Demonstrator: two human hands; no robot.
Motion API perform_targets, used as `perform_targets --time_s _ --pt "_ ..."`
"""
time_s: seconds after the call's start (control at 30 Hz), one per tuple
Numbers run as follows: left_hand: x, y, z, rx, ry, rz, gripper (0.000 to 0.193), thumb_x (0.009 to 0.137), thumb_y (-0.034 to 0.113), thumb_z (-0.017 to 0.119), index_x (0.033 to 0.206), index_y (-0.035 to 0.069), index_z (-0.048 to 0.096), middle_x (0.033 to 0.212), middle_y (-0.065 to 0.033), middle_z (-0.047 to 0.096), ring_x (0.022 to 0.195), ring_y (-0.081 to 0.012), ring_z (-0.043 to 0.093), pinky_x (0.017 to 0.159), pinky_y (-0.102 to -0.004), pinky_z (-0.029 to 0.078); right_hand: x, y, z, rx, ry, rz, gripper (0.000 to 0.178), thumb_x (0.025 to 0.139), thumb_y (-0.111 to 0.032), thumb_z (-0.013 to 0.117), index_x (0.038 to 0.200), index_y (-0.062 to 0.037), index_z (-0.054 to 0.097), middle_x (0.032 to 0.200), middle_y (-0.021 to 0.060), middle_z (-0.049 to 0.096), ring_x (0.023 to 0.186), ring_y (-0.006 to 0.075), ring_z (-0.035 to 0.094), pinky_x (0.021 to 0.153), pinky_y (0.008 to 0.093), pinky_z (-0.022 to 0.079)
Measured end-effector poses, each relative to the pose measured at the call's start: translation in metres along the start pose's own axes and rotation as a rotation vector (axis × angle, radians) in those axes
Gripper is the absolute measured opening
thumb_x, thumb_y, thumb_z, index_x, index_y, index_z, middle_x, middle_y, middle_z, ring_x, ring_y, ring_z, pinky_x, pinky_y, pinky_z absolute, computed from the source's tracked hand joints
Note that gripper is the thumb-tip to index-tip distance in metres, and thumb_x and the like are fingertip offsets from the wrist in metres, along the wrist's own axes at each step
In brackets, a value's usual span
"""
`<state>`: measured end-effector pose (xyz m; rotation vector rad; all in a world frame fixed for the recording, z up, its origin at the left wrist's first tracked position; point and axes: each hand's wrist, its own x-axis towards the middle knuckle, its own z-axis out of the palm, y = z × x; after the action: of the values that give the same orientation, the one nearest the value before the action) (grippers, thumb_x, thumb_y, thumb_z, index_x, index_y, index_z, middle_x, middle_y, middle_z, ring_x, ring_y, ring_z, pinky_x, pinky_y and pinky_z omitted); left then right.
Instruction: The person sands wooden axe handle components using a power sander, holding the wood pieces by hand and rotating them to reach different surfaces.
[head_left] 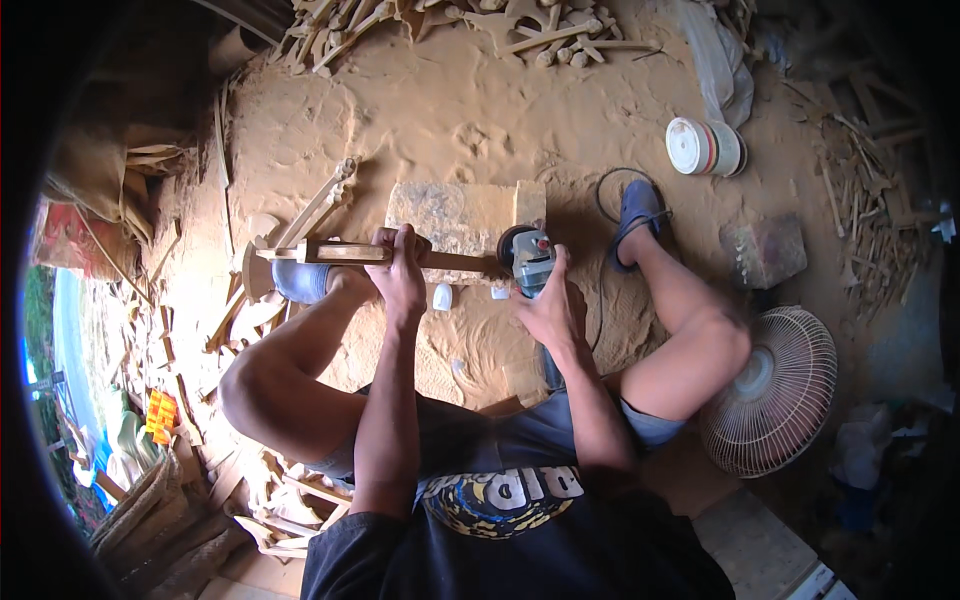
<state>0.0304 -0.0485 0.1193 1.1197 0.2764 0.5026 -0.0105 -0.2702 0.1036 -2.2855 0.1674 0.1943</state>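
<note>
My left hand point(402, 272) is wrapped round a long wooden piece point(335, 252) lying crosswise in front of me, with a wide flared end at the left. In my right hand point(556, 310) is an angle grinder point(533, 257), gripped by its body. The grinder's dark round disc point(513, 243) is up against the right end of the wooden piece, or very near it; contact cannot be made out. Both are over a worn wooden block point(450, 207) on the sandy ground. A small white object point(442, 296) lies just below the wooden piece.
Sawdust-like material covers the ground. A round caged fan point(772, 390) stands beside my right knee. A white bucket point(704, 147) lies at the far right. Carved wooden pieces point(540, 35) are heaped at the back. A dark cable point(602, 200) loops near my right sandal point(640, 215).
</note>
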Motion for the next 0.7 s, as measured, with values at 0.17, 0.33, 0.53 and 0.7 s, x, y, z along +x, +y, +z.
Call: perform_targets --time_s 0.17,0.33,0.53,0.7 --pt "0.001 0.029 -0.026 -0.224 0.081 -0.124 0.033 0.097 -0.001 0.061 0.077 0.013 0.04 0.061 0.0059 0.034 0.05 -0.0069 0.029 0.05 -0.028 0.027 -0.002 -0.029 -0.046 0.098 0.154 -0.057 0.098 0.08 -0.012 0.085 0.156 -0.0008 0.025 0.124 0.0253 0.064 0.105 0.0361 0.07 0.094 0.0439 0.054" --pt "0.002 0.085 -0.033 -0.814 -0.364 -0.221 0.02 0.094 0.017 0.06 0.08 0.015 0.045 0.057 0.0067 0.036 0.045 -0.0087 0.034 0.05 -0.0277 0.029 0.003 -0.043 -0.132 0.381 0.374 -0.334 0.09 0.081 -0.012 0.088 0.152 0.0008 0.033 0.12 0.0167 0.063 0.098 0.0279 0.069 0.089 0.0395 0.057" --pt "-0.014 0.121 -0.007 -1.402 -0.597 -0.579 0.034 0.103 0.039 0.059 0.089 0.01 0.05 0.074 0.0002 0.047 0.042 -0.0079 0.046 0.047 -0.0291 0.043 0.001 -0.049 -0.211 0.908 0.369 -0.247 0.063 0.089 -0.006 0.077 0.143 -0.0014 0.043 0.108 0.0164 0.066 0.074 0.0215 0.067 0.064 0.0342 0.059" --pt "-0.046 0.072 0.013 -1.414 -0.511 -0.652 0.041 0.112 0.049 0.046 0.096 0.011 0.05 0.078 -0.0019 0.047 0.043 -0.0096 0.044 0.041 -0.0273 0.041 0.001 -0.016 -0.206 1.354 0.154 -0.091 0.036 0.1 -0.029 0.068 0.124 -0.0035 0.059 0.113 0.01 0.066 0.089 0.0226 0.066 0.076 0.037 0.058"
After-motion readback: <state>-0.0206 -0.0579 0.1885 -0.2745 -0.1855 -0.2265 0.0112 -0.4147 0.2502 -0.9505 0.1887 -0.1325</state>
